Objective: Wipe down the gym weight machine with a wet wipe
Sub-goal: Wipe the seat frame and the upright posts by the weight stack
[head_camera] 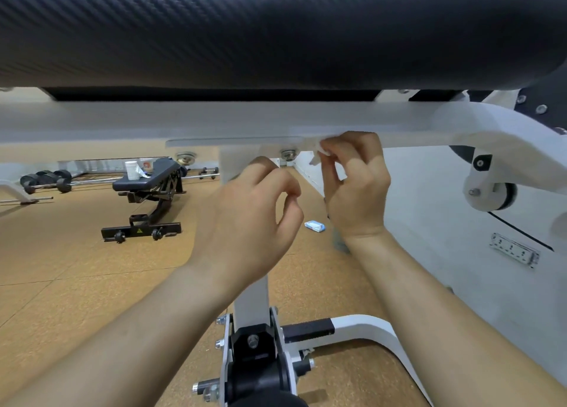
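1. Looks up from below at the weight machine [214, 121], with its white beam laid long from left to right just above both hands and its black padded roll [276, 29] lying the same way higher up.
2. Pinches a wet wipe [313, 151] between the thumb and bent fingers of the right hand [356, 188], at the fingertips and up against the lower edge of the beam's flat plate [233, 142].
3. Holds the left hand [251, 216] lower than the right one and to its left, apart from it, with fingers curled and thumb tip close to forefinger tip; nothing to be seen between them.
4. Has the wipe crumpled small, one white corner hanging down below the right fingertips; cannot make out its full shape, much of it being hidden behind those fingers.
5. Cannot tell whether the left fingers touch the white post [251, 293] straight behind them, since that hand covers the post's middle.
6. Sees, farther off between the two hands, a small blue and white pack [315, 226] on the brown floor [76, 268]; well to the left of the left hand, a black bench [147, 188] and dumbbells [46, 181].
7. Loses both ends of the beam and the roll at the picture's edges.
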